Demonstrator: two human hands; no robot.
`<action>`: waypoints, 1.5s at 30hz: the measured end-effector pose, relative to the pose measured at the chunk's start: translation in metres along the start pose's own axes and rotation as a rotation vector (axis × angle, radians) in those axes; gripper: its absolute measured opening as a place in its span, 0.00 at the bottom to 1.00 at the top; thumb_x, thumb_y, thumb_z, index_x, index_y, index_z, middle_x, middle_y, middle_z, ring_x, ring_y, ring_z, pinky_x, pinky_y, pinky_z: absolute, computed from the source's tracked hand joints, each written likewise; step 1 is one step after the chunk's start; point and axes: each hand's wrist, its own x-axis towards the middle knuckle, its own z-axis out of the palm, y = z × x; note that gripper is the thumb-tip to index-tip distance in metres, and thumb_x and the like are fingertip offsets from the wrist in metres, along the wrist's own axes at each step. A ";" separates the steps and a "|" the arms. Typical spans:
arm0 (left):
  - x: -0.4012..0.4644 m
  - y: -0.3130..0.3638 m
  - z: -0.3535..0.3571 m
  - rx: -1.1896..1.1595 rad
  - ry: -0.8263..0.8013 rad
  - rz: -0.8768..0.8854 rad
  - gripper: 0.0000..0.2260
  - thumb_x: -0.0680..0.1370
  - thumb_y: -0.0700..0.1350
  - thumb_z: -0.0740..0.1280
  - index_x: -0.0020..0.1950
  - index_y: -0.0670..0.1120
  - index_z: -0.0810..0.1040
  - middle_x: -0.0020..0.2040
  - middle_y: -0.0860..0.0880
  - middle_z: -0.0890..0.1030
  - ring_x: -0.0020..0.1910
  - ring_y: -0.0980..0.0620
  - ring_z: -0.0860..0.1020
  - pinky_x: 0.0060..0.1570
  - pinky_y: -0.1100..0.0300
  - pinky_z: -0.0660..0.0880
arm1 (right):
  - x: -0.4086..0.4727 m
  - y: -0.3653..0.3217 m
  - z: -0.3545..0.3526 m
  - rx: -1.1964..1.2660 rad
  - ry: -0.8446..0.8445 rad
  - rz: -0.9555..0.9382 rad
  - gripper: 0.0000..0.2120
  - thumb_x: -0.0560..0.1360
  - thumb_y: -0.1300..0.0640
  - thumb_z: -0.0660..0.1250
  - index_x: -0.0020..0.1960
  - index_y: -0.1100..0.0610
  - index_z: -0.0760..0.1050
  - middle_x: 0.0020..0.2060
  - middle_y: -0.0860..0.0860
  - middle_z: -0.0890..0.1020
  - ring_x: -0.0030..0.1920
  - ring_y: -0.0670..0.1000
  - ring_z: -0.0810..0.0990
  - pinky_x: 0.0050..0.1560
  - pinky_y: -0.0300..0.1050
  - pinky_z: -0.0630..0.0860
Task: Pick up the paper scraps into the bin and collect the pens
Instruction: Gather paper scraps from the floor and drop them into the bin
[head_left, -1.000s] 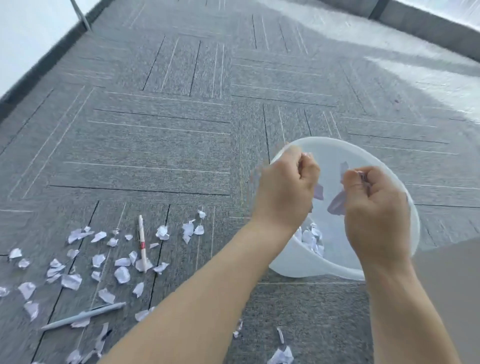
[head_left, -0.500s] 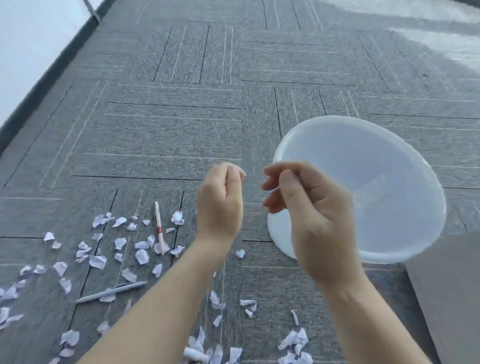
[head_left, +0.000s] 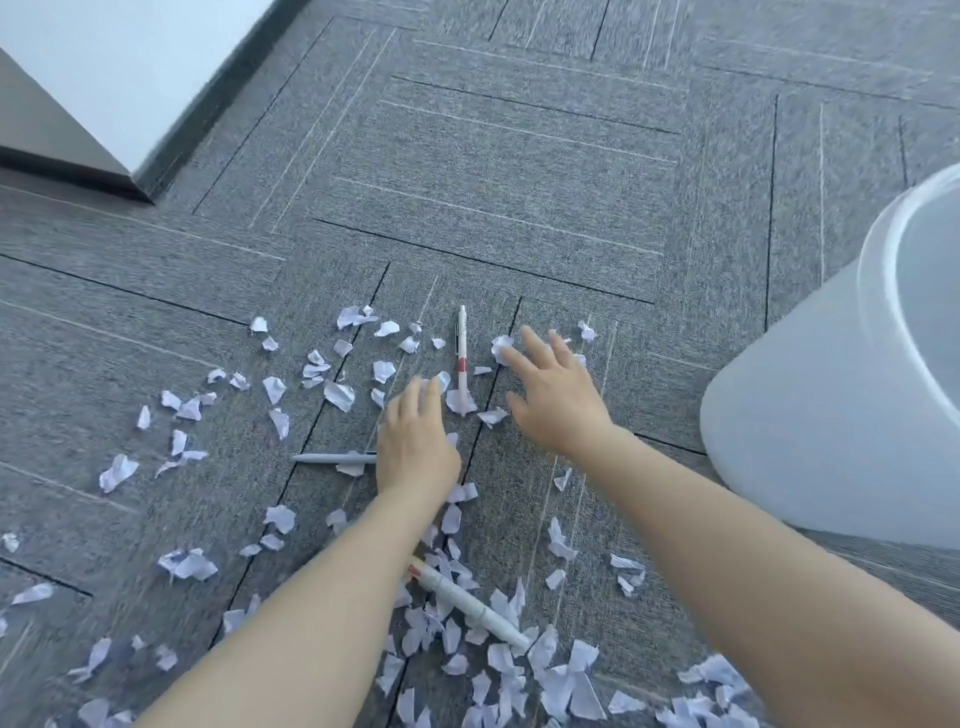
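Several white paper scraps (head_left: 337, 395) lie scattered over the grey carpet, thickest near the bottom edge. A white pen with a red band (head_left: 461, 358) lies upright between my hands. A grey pen (head_left: 332, 458) lies flat, its right end hidden under my left hand (head_left: 415, 441). A third pen, white with a reddish tip (head_left: 467, 605), lies among scraps below my arms. My left hand reaches down with fingers extended over scraps. My right hand (head_left: 553, 397) is spread open, fingertips at a scrap (head_left: 501, 347). The translucent white bin (head_left: 841, 395) stands at the right.
A white wall with a dark skirting (head_left: 208, 119) runs along the upper left. A grey panel edge (head_left: 52, 140) juts in at the far left. Bare carpet (head_left: 519, 182) stretches beyond the scraps.
Both hands have left the bin and dropped to the floor on the left, opening over the scraps. The view has swung left, so the bin now sits at the right edge.
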 end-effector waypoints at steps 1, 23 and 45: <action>0.008 -0.001 -0.001 0.002 -0.014 0.016 0.32 0.77 0.39 0.61 0.77 0.48 0.50 0.78 0.49 0.49 0.75 0.46 0.50 0.72 0.50 0.54 | 0.012 0.001 0.001 -0.040 -0.016 -0.033 0.27 0.81 0.49 0.55 0.78 0.44 0.50 0.79 0.49 0.45 0.78 0.57 0.40 0.75 0.58 0.44; -0.020 -0.013 0.023 -0.373 0.000 0.168 0.25 0.78 0.32 0.52 0.74 0.46 0.62 0.75 0.50 0.61 0.75 0.55 0.54 0.72 0.61 0.49 | -0.014 -0.006 0.027 0.120 -0.022 -0.280 0.22 0.80 0.60 0.56 0.74 0.55 0.67 0.74 0.48 0.67 0.76 0.49 0.60 0.76 0.50 0.55; -0.115 -0.010 0.055 0.017 -0.284 0.436 0.44 0.73 0.65 0.59 0.77 0.47 0.39 0.77 0.52 0.35 0.73 0.56 0.31 0.74 0.53 0.39 | -0.129 0.044 0.064 0.191 -0.084 -0.426 0.26 0.77 0.53 0.62 0.75 0.53 0.65 0.76 0.46 0.62 0.78 0.46 0.51 0.76 0.56 0.54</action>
